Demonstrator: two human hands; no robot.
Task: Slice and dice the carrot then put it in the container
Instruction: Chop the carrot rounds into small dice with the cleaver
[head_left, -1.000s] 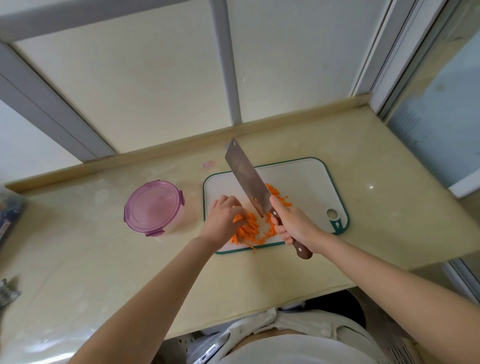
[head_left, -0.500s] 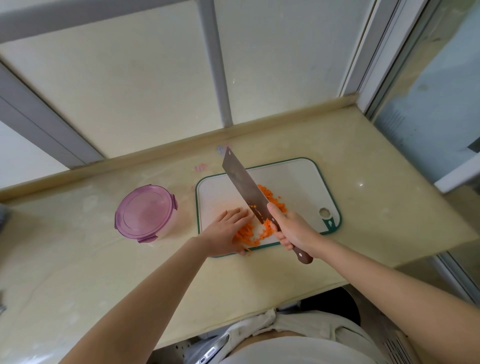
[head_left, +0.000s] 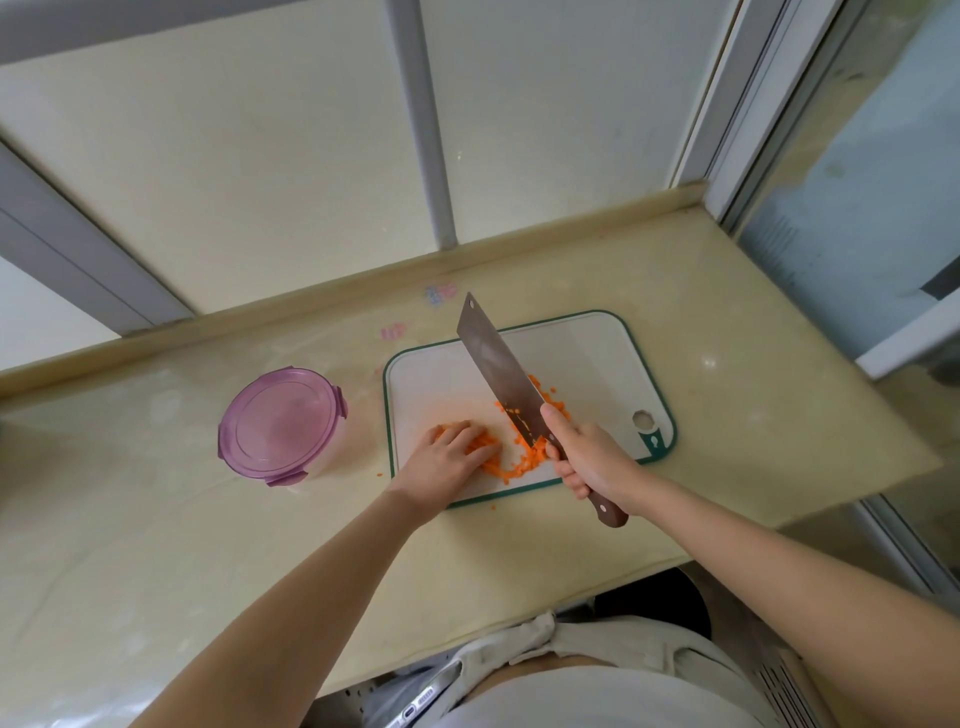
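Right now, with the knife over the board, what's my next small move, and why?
Probably chop down through the carrot strips beside your left hand. That hand rests on them on the cutting board, the right hand grips the knife beside them, and they look longer than the diced pile.

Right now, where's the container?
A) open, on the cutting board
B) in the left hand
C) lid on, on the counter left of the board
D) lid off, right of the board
C: the container stands on the counter left of the cutting board with its purple lid on; the left hand rests on the carrot pieces, the right hand grips the knife.
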